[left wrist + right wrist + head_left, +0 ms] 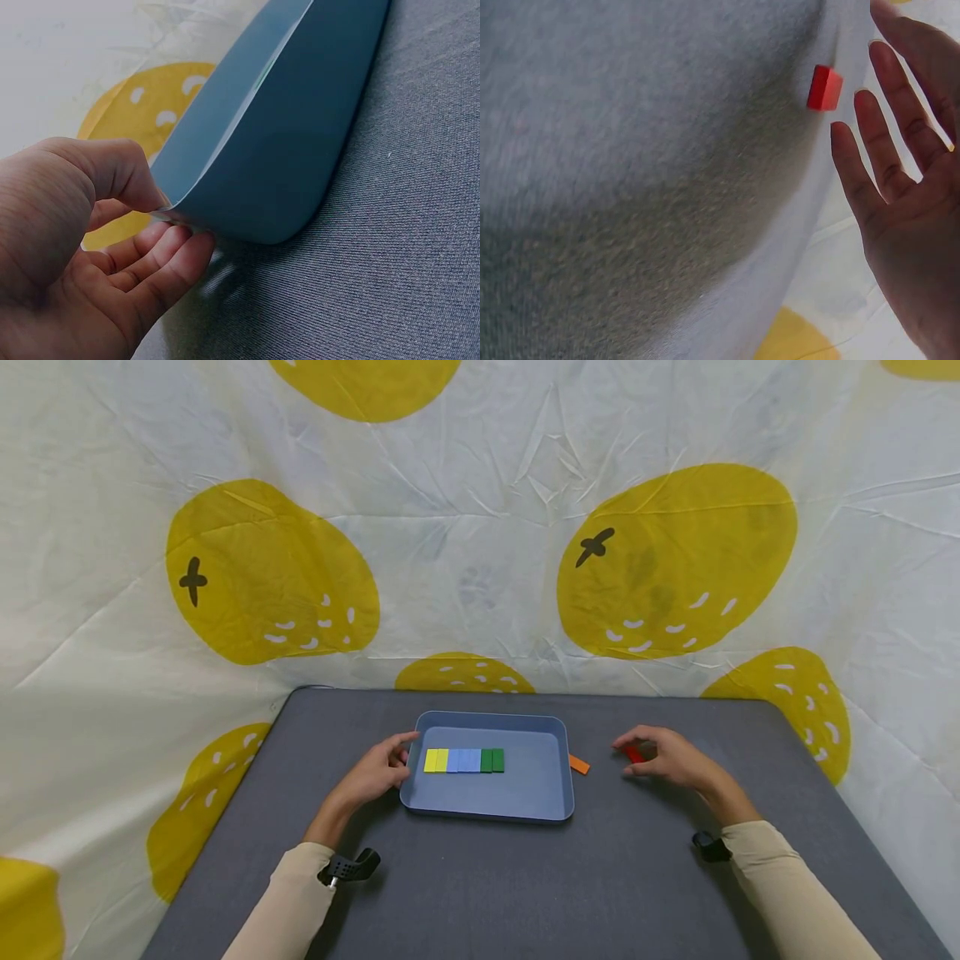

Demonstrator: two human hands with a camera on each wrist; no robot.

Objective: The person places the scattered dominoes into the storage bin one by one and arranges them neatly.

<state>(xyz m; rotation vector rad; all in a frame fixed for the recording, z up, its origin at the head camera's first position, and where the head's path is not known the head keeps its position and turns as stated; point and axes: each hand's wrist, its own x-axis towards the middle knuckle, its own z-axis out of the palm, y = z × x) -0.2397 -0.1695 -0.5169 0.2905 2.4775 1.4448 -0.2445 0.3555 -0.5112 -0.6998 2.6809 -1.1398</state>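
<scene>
A blue-grey tray (532, 793) lies on the dark table, and my left hand (378, 770) is at its left wall. In the left wrist view the fingers (166, 259) pinch the rim of the tray (277, 165) near a corner. Inside the tray runs a row of flat tiles: yellow tiles (436, 761), light blue tiles (463, 761) and green tiles (492, 761). To the right, my right hand (667, 756) hovers around a red block (633, 753). The right wrist view shows its fingers loosely extended, apart from the red block (825, 88).
An orange block (579, 765) lies on the table against the tray's right side. Behind the dark table (495, 893) hangs a white cloth (480, 568) printed with yellow fruit. Each wrist wears a dark band (348, 867).
</scene>
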